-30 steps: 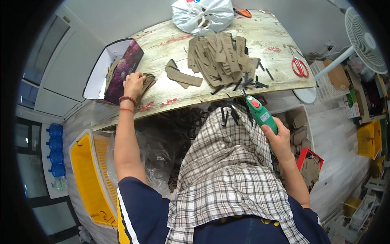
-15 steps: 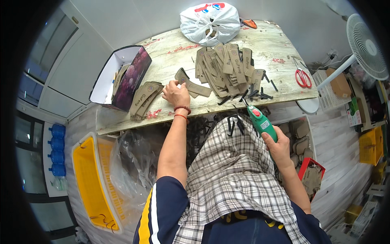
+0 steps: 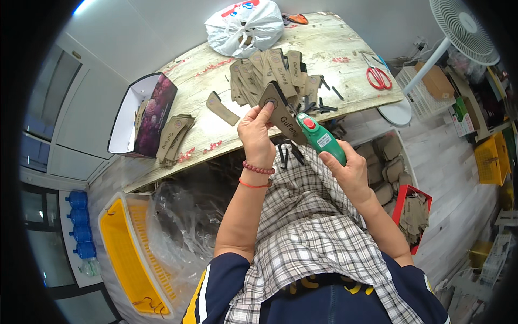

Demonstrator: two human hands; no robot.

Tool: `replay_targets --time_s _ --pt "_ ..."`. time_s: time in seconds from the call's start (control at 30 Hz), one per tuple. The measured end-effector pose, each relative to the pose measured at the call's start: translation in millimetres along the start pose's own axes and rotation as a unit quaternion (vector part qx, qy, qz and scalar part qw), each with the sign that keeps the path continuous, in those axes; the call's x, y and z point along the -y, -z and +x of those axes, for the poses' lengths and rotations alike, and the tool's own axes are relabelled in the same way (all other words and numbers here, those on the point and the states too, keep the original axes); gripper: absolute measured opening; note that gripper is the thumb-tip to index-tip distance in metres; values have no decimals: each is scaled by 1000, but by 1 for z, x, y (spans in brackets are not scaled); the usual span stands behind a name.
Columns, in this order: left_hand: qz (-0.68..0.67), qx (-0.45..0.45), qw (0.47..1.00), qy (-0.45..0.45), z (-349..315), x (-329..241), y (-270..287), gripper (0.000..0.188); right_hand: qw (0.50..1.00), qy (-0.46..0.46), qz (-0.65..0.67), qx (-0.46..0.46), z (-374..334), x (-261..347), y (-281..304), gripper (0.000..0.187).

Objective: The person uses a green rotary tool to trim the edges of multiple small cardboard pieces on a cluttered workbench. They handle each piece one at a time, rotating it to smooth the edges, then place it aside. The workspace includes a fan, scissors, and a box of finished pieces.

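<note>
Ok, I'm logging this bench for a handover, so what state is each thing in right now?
left hand: gripping a brown card tag, held up off the table
right hand: closed on a green handheld tool, tip at the tag
pile of tags: loose heap on the table
small tag stack: lying beside the box
box: open, tags inside
red scissors: lying flat, untouched
white bag: tied, slumped
fan: cannot tell if running

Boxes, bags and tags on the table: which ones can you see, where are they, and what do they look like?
Open box: table's left end, white inside, dark purple flowery outside.
Plastic bag: far edge of the table, white, knotted, red and blue print.
Brown card tags: heaped mid-table, long with rounded ends.
Smaller tag stack: beside the box.
One tag: held in the left hand, against the green tool in the right hand.
</note>
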State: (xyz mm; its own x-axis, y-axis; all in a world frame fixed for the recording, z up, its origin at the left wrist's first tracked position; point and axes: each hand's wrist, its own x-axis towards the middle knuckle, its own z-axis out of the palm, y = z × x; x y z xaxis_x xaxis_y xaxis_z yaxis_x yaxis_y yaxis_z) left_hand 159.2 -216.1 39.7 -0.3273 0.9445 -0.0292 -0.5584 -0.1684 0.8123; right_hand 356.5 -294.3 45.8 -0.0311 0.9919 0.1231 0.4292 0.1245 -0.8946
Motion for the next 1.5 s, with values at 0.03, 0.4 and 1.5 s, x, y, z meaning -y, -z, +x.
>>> replay_targets --time_s 0.03,0.4,1.5 --pt "-2 -1 1000 9 -2 6 -3 5 1000 4 7 -5 -3 -5 1 45" --pt "-32 12 994 103 -26 41 -19 9 999 -14 37 -28 -13 -15 10 45" --pt "305 173 935 52 4 -25 21 10 999 21 8 31 -2 -13 20 45"
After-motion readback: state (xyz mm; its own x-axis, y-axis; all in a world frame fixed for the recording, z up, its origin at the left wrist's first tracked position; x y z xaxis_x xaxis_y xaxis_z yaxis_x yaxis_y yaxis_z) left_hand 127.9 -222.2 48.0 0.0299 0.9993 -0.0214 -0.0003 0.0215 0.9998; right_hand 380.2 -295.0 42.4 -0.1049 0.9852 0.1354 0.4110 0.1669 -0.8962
